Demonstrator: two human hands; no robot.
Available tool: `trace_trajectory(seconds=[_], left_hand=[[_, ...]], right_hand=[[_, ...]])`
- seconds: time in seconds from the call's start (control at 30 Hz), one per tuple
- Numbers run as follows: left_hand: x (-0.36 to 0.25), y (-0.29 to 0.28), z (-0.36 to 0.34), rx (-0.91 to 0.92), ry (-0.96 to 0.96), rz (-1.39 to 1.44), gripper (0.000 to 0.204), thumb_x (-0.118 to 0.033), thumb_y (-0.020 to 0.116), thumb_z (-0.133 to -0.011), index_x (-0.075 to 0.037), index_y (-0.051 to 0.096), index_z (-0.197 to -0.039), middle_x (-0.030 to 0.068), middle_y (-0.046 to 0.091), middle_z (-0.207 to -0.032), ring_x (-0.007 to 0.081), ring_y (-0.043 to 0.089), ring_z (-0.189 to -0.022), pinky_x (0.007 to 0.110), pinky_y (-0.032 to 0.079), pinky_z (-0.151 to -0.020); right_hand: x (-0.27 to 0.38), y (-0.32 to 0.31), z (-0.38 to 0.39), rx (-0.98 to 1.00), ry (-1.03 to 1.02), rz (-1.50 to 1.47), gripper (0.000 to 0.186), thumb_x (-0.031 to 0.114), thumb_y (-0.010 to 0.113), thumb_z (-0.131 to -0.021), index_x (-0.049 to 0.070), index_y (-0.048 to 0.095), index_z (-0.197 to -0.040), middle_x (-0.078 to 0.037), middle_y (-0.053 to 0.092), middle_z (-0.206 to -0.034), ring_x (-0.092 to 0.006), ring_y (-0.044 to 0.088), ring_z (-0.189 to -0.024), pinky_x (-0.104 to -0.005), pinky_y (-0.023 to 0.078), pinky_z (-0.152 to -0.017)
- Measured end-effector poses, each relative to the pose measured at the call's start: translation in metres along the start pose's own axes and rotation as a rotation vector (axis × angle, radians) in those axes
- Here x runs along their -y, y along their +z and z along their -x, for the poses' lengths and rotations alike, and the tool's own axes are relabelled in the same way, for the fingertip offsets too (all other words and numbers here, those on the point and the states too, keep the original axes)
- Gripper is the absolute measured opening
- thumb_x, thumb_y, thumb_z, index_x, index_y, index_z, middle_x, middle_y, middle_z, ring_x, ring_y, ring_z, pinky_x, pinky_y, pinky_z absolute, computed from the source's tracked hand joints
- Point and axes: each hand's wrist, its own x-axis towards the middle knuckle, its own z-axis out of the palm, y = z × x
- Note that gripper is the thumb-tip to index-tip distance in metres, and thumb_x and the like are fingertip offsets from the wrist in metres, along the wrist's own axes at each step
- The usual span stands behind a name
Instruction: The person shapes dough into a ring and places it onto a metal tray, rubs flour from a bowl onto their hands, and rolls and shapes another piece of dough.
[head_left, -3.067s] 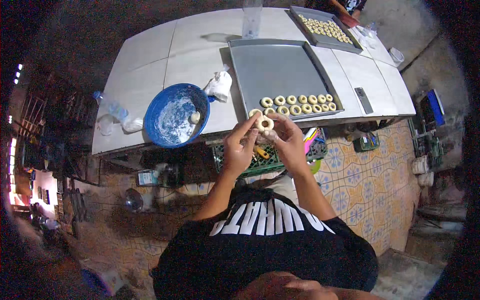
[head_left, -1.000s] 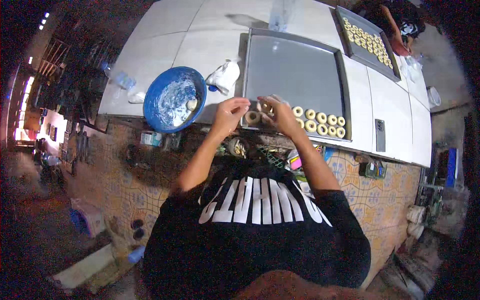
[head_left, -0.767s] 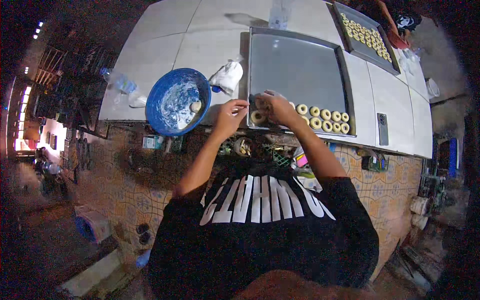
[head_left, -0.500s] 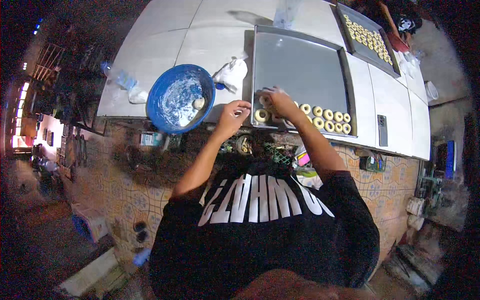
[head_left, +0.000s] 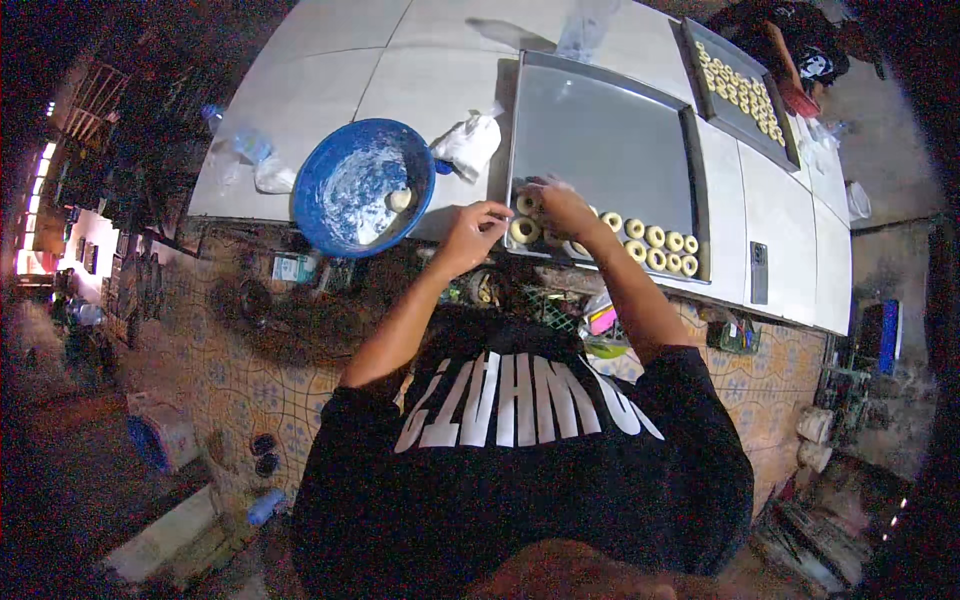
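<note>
pale ring-shaped dough piece (head_left: 524, 230) flat, hole up, on grey metal baking tray (head_left: 600, 140), under loosely open left hand (head_left: 470, 232). right hand (head_left: 560, 207) spread over next rings, grasp unclear. blue floury bowl (head_left: 362, 185) left.

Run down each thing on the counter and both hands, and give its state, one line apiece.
Near baking tray: mostly bare, one row of dough rings along its near edge.
Dough rings: raw, lying flat in a row.
Far tray: filled with rows of rings.
Blue bowl: floury, one dough lump inside.
White bag: crumpled beside the bowl.
Left hand: empty, fingers curled.
Right hand: resting on the row's left end.
</note>
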Motion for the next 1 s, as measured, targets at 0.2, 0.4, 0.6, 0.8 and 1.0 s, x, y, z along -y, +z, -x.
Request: trace_trajectory(seconds=[0.2, 0.4, 0.6, 0.8, 1.0], left_hand=[[0.001, 0.0, 0.002, -0.008, 0.05, 0.01, 0.02, -0.009, 0.068, -0.098, 0.001, 0.069, -0.116, 0.0074, 0.073, -0.106, 0.0159, 0.069, -0.097, 0.031, 0.054, -0.086], [0.009, 0.001, 0.001, -0.019, 0.092, 0.013, 0.018, -0.006, 0.067, -0.097, 0.0, 0.069, -0.114, 0.0067, 0.072, -0.106, 0.0159, 0.069, -0.098, 0.03, 0.053, -0.086], [0.006, 0.001, 0.001, -0.008, 0.048, 0.007, 0.017, -0.005, 0.067, -0.097, 0.0, 0.069, -0.114, 0.0084, 0.071, -0.113, 0.0184, 0.07, -0.1, 0.033, 0.054, -0.09], [0.019, 0.0, -0.002, 0.003, 0.046, 0.029, 0.019, -0.006, 0.068, -0.096, -0.002, 0.07, -0.114, 0.0095, 0.071, -0.115, 0.022, 0.069, -0.106, 0.036, 0.054, -0.093], [0.021, 0.0, -0.001, -0.024, 0.094, 0.02, 0.018, -0.006, 0.069, -0.095, -0.001, 0.071, -0.112, 0.0111, 0.071, -0.114, 0.0232, 0.068, -0.109, 0.038, 0.054, -0.096]], right_hand=[[0.007, -0.014, 0.004, 0.242, 0.141, 0.019, 0.05, 0.017, 0.073, -0.084, 0.009, 0.063, -0.132, -0.02, 0.064, -0.128, -0.0435, 0.059, -0.121, -0.0524, 0.047, -0.105], [0.024, -0.019, 0.007, 0.152, 0.187, 0.11, 0.046, 0.025, 0.072, -0.087, 0.014, 0.065, -0.131, -0.018, 0.064, -0.129, -0.0415, 0.059, -0.123, -0.057, 0.043, -0.106], [0.022, -0.002, 0.005, 0.03, 0.207, 0.186, 0.039, 0.037, 0.072, -0.09, 0.016, 0.071, -0.122, -0.016, 0.07, -0.115, -0.0378, 0.064, -0.115, -0.0549, 0.045, -0.102], [0.032, -0.002, 0.004, -0.124, 0.184, 0.261, 0.035, 0.038, 0.075, -0.087, 0.015, 0.072, -0.113, -0.017, 0.069, -0.112, -0.0374, 0.065, -0.108, -0.0538, 0.048, -0.094], [0.031, -0.005, 0.014, -0.111, 0.189, 0.179, 0.026, 0.023, 0.071, -0.087, 0.011, 0.071, -0.11, -0.019, 0.063, -0.118, -0.0423, 0.058, -0.116, -0.0559, 0.048, -0.095]])
